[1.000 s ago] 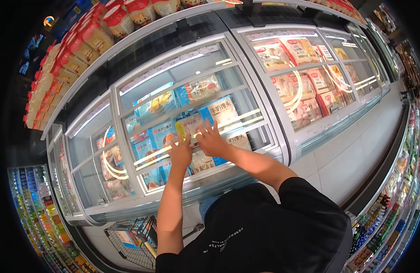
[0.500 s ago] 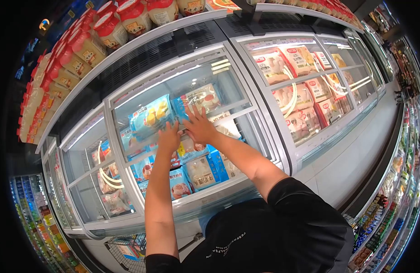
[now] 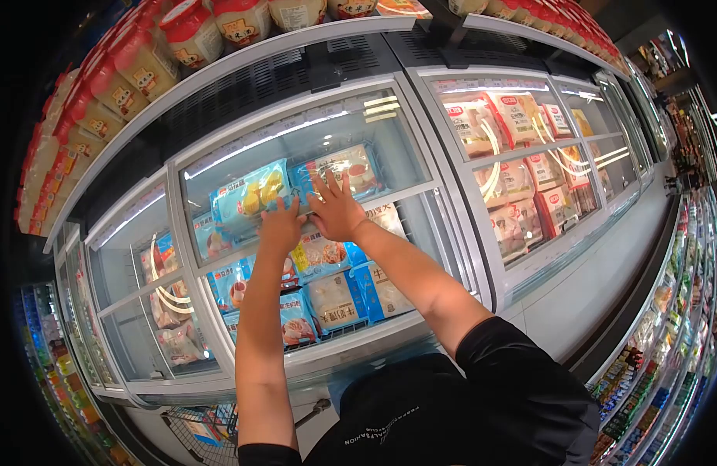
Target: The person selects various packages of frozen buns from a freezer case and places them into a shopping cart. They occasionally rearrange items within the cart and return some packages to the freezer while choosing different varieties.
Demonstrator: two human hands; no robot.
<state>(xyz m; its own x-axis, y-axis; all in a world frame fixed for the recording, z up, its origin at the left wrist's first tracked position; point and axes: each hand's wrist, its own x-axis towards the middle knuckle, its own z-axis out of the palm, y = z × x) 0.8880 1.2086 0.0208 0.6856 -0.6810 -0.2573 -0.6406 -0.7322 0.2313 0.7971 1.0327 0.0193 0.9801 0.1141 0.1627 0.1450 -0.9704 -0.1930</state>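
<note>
My left hand [image 3: 282,226] and my right hand [image 3: 337,210] rest side by side at the lower rail of a sliding glass lid [image 3: 218,175] on a chest freezer. Fingers are spread on both hands, and the right fingers lie up over the glass. Beneath the glass, near my fingertips, lie a blue bag with yellow food pictured on it [image 3: 253,190] and a blue-edged clear bag [image 3: 347,171]. In the lower half of the freezer sit more bags, among them a bag of pale buns [image 3: 333,300] and a blue bag [image 3: 298,318]. My forearms cover part of them.
Red-lidded jars [image 3: 191,35] line the shelf above the freezer. Neighbouring freezer sections to the right hold red-and-white packs [image 3: 515,116]. A wire cart [image 3: 203,435] stands below at left. Stocked shelves [image 3: 645,349] run along the right.
The view has shifted slightly, so the freezer and jars sit a little differently in it. Both hands stay at the lid rail, with the left fingers slightly more spread.
</note>
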